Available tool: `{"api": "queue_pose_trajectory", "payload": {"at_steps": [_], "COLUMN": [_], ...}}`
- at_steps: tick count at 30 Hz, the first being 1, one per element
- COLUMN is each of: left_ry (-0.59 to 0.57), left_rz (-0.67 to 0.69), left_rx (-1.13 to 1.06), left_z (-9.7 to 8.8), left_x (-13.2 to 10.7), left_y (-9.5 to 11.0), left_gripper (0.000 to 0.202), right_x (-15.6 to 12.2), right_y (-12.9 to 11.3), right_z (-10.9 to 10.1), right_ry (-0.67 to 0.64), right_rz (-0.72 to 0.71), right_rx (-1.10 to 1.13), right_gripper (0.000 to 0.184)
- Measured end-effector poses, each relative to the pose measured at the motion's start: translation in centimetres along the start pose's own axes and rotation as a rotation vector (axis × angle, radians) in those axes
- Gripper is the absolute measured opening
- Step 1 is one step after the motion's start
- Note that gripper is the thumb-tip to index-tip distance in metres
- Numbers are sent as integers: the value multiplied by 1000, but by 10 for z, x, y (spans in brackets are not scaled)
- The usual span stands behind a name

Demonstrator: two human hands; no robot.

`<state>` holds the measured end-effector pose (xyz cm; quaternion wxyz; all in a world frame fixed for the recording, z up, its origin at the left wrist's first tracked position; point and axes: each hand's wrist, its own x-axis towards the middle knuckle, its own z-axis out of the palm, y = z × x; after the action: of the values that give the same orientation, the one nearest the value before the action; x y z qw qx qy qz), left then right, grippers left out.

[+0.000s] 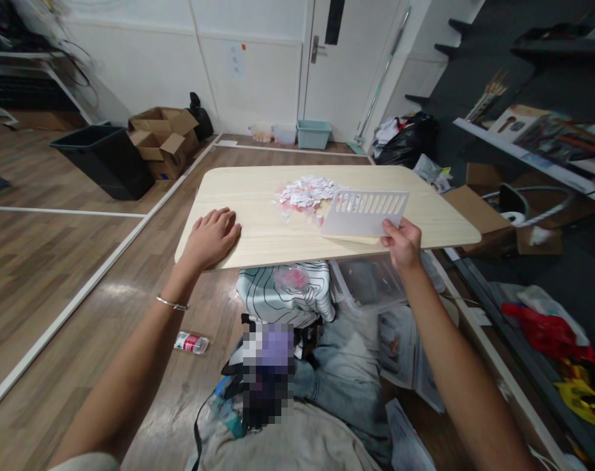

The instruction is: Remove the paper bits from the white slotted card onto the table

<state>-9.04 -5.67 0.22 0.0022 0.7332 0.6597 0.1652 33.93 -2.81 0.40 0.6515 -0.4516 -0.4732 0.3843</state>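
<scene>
A pale wood-grain table (258, 242) with rounded corners stands in front of me. On its left end my left hand (213, 237) lies palm down, fingers stretched out, holding nothing. My right hand (402, 241) pinches the lower right corner of a white plastic board with a row of slots (359, 221). The board is tilted up, its lower edge close to the tabletop. Behind it and to its left lies a heap of small white paper scraps (307, 191), with some pink and yellowish bits at its front. Part of the heap is hidden by the board.
Under the table are a striped cloth-covered item (282, 294) and a clear plastic bin (371, 284). A bottle (192, 343) lies on the floor at left. Farther off are a black trash bin (104, 160), cardboard boxes (163, 140) and a light-blue basket (313, 135). Shelving lines the right.
</scene>
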Motion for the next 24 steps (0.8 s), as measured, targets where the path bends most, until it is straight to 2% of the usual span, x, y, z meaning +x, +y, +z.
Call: {"api": "queue_pose_trajectory", "payload": {"at_steps": [6, 12, 15, 18, 20, 22, 24], "left_ry": [7, 68, 154, 201, 123, -2, -79], "left_rz": [21, 70, 151, 221, 336, 428, 447], "left_rx": [-32, -124, -295, -420, -436, -419, -376], "left_z": [2, 1, -8, -18, -19, -13, -2], "left_x": [-2, -3, -22, -56, -79, -97, -108], "left_y": [-2, -3, 9, 31, 48, 64, 75], "left_gripper": [46, 40, 35, 29, 24, 23, 25], "right_x": [-2, -1, -1, -2, -3, -5, -8], "right_y": [-2, -3, -1, 0, 0, -1, -3], "right_z": [2, 0, 0, 0, 0, 2, 4], "right_ry": [53, 80, 95, 132, 161, 185, 211], "right_rz": [17, 54, 42, 27, 27, 32, 35], "right_rx": [24, 21, 8, 6, 25, 49, 64], "right_gripper": [39, 38, 38, 38, 39, 39, 39]}}
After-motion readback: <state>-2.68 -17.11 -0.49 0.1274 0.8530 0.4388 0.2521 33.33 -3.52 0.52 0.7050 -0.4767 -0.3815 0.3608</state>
